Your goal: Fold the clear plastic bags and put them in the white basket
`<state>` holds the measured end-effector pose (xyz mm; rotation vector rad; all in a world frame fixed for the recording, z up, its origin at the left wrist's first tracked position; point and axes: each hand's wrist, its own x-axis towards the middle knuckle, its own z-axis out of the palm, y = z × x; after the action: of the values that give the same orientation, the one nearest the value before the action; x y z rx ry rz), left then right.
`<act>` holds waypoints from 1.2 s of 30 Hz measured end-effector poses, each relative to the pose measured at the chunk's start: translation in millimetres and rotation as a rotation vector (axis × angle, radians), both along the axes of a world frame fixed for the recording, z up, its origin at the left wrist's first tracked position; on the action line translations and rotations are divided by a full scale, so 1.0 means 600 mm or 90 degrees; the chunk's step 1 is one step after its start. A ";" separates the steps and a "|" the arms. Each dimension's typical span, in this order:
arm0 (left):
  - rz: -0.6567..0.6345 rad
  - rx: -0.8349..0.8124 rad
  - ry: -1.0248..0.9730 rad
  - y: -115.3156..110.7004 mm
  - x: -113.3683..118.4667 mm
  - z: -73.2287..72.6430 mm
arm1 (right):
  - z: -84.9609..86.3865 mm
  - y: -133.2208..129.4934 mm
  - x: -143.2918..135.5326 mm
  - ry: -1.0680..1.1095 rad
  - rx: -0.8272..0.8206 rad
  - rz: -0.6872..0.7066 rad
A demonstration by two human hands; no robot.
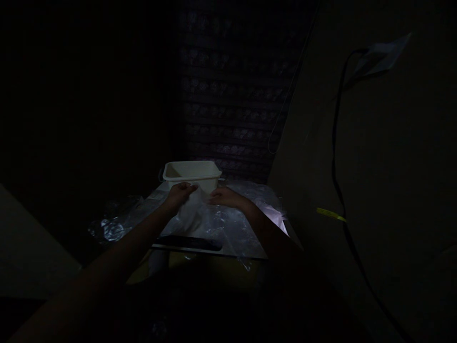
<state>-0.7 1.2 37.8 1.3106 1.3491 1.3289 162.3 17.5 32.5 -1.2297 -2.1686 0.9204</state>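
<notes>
My left hand (181, 193) pinches the top of a thin white bag (191, 212) in front of the pale tub (192, 175), and the bag hangs from my fingers, its long axis slanting down and slightly left toward me. My right hand (225, 196) is loosely curled beside the bag's upper right edge; I can't tell whether it grips any of it.

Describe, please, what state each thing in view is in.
Pale sheet: crumpled, held up
Left hand: pinching the sheet
Right hand: beside the sheet, grip unclear
Tub: upright, open-topped
Clear plastic: crumpled, spread out
Black cable: hanging along wall
Yellow tag: on cable
</notes>
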 end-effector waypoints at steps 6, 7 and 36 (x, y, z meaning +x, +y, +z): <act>0.055 0.015 0.043 -0.014 0.010 0.012 | -0.034 -0.027 -0.031 -0.154 0.101 0.009; 0.064 0.012 0.039 -0.014 0.011 0.013 | -0.038 -0.026 -0.036 -0.170 0.128 -0.015; -0.257 -0.175 -0.021 0.001 -0.007 -0.055 | 0.011 0.016 0.051 0.521 -0.256 -0.202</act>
<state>-4.7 1.6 4.8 1.2787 1.1225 0.8556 193.1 27.4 38.9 -1.0525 -1.1520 1.4376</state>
